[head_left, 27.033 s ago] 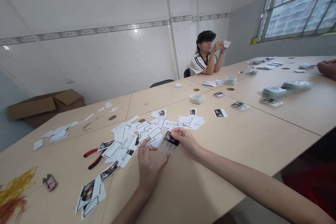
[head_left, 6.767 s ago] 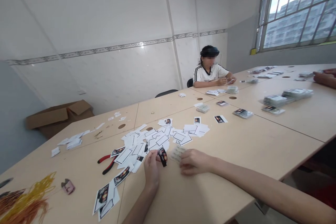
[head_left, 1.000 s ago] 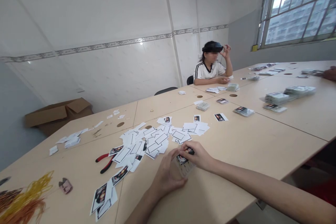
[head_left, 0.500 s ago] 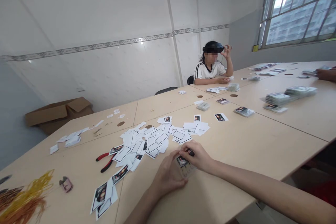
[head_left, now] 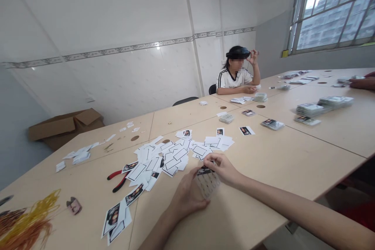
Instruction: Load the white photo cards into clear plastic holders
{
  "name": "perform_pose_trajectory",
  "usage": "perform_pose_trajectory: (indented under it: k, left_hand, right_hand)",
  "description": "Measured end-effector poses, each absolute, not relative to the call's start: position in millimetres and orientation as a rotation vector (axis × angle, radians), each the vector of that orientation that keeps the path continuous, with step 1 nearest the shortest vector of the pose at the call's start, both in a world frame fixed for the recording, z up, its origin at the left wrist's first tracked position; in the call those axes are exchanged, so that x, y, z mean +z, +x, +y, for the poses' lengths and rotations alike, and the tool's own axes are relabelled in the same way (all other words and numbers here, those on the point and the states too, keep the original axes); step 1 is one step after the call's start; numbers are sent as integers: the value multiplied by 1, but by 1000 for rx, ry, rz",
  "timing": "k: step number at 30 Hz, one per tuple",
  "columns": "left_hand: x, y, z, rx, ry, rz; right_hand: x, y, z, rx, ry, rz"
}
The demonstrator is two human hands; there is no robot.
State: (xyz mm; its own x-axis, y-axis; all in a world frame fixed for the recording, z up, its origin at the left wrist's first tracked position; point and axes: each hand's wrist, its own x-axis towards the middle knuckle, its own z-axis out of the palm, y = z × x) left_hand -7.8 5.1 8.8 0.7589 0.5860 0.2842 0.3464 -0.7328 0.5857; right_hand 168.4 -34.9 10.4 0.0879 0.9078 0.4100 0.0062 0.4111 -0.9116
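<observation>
plastic sheet: looks clear, dotted rows, hard to tell | paper cards: white, black-outlined rectangles | pliers handles: red, black | loose strands: yellow, orange | bench: pale beige | co-worker's shirt: white, black stripes

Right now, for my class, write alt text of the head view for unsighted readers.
The left hand and right hand hold a clear dimpled plastic sheet at a pale wooden table, beside scattered white printed paper cards and red-and-black-handled pliers.

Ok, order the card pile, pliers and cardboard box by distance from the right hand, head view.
From the right hand:
1. Card pile, left, on the table.
2. Pliers, farther left.
3. Cardboard box, beyond the table.
</observation>
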Motion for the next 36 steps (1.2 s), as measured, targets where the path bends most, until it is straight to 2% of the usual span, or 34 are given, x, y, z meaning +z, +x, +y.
perform_pose_trajectory:
  k: [8,20,27,36]
  left_hand:
    - [13,-7,3,579,2439,695]
    - [6,-9,5,603,2446,670]
    - [11,-7,3,608,2474,648]
    - [11,-8,2,608,2473,669]
  right_hand:
    - [8,171,-29,934,-780,-1220]
    - [2,174,-21,1254,-588,-930]
    - [8,176,-24,1274,-441,-869]
    - [8,177,-22,1232,-497,-909]
